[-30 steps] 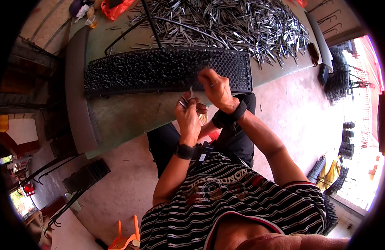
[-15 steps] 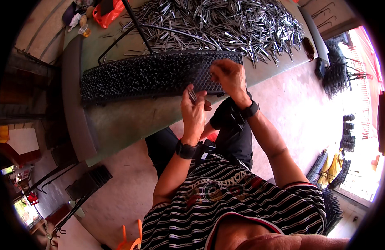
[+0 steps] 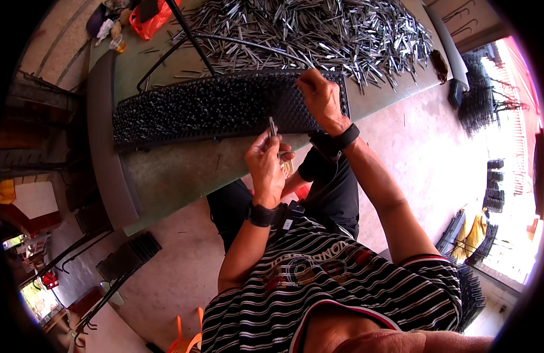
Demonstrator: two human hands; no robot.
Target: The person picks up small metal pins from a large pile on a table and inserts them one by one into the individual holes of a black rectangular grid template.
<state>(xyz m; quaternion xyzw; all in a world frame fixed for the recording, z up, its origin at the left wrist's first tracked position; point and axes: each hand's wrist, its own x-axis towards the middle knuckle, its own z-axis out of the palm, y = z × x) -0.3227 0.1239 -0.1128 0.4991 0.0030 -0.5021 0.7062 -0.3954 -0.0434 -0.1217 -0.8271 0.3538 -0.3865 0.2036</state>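
A long black perforated rack (image 3: 189, 109) lies along the near edge of the table. Its left and middle holes are filled with small upright pieces, while the right end shows bare holes. My left hand (image 3: 265, 167), just in front of the rack, is closed around a few slim grey metal strips (image 3: 272, 125) whose ends stick up past the fingertips. Over the rack's right end, my right hand (image 3: 324, 103) has its fingers pinched together; anything between them is too small or hidden to make out. Behind the rack spreads a heap of loose metal strips (image 3: 319, 35).
A black metal rod frame (image 3: 192, 38) rises behind the rack. The greenish tabletop (image 3: 166, 179) ends at a grey padded edge (image 3: 107, 141) on the left. At the back left are a red plastic bag (image 3: 149, 22) and a small cup (image 3: 117, 42). Black racks (image 3: 478, 94) stand at right.
My right hand has moved up and slightly left over the rack's right end. My left hand has shifted a little down and left, and the strips in it now point more upright.
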